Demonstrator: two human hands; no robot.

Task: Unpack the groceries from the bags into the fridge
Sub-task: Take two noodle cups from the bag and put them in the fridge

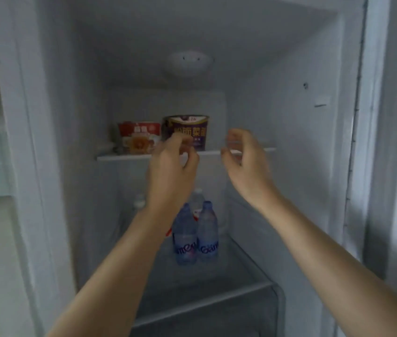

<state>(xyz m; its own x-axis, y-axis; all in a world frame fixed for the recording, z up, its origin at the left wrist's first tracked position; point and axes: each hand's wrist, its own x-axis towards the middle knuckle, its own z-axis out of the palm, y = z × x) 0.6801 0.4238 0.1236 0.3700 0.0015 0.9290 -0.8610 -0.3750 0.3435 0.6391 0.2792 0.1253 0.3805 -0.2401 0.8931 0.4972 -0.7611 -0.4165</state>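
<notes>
Both hands are raised inside the fridge [290, 117] with loosely curled fingers and nothing in either grip. The left hand [171, 166] sits just before the purple noodle cup [187, 128]; the right hand [247, 158] is beside it. The red noodle cup [139, 136] shares the upper shelf [124, 157]. Water bottles [196, 235] stand on the lower shelf.

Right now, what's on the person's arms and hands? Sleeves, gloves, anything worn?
Both forearms are bare, with no sleeves in view and no gloves. The left hand has a thin red band showing at the wrist. The right hand and its wrist show nothing worn.
</notes>
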